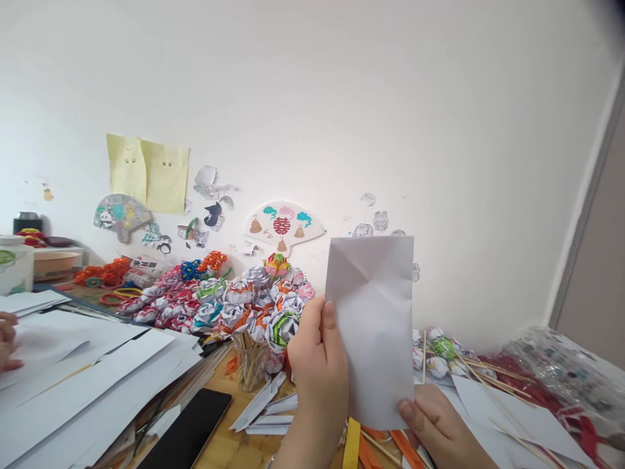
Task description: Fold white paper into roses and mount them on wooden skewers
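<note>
A creased sheet of white paper (374,339) is held upright in front of me, above the table. My left hand (319,352) pinches its left edge, thumb on the near face. At the lower right corner my right hand (437,420) grips the sheet between thumb and fingers. Behind the left hand stands a bunch of folded paper flowers (263,306) on sticks, in a clear container (250,361). Folded white paper strips (273,410) lie on the table beside my left wrist. Orange and yellow paper strips (352,443) lie below the sheet.
A black phone (188,433) and stacked white paper (92,391) lie at left, where another person's hand (7,342) rests on the sheets. Thin wooden sticks (493,368), more paper flowers (442,348) and clear plastic packaging (566,371) are at right. Paper fans (283,228) and cutouts decorate the wall.
</note>
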Demonstrator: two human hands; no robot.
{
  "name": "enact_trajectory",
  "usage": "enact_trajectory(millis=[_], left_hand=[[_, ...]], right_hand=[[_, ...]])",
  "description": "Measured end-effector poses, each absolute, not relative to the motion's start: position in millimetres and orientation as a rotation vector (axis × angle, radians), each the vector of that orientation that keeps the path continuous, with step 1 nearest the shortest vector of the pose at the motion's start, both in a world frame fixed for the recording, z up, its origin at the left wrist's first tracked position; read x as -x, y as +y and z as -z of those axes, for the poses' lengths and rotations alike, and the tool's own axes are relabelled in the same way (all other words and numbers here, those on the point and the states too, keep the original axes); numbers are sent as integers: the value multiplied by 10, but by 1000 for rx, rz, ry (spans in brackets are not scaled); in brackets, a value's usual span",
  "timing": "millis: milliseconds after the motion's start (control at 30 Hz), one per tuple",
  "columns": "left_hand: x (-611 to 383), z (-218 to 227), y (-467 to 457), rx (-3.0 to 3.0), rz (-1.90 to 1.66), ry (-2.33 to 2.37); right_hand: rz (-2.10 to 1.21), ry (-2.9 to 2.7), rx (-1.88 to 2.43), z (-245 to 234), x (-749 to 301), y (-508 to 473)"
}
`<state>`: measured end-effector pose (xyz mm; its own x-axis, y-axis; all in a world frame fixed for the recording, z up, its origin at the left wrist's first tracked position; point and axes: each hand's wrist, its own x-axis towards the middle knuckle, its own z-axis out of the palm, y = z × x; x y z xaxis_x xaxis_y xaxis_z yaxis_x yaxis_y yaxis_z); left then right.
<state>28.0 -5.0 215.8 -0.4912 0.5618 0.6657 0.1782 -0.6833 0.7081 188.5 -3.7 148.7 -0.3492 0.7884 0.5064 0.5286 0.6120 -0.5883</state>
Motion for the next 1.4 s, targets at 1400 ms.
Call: enact_trajectory(millis=[1400], left_hand=[[-307, -385, -304, -1527, -1116, 363]], right_hand=[[-281, -1540, 1104, -166, -1554, -489]])
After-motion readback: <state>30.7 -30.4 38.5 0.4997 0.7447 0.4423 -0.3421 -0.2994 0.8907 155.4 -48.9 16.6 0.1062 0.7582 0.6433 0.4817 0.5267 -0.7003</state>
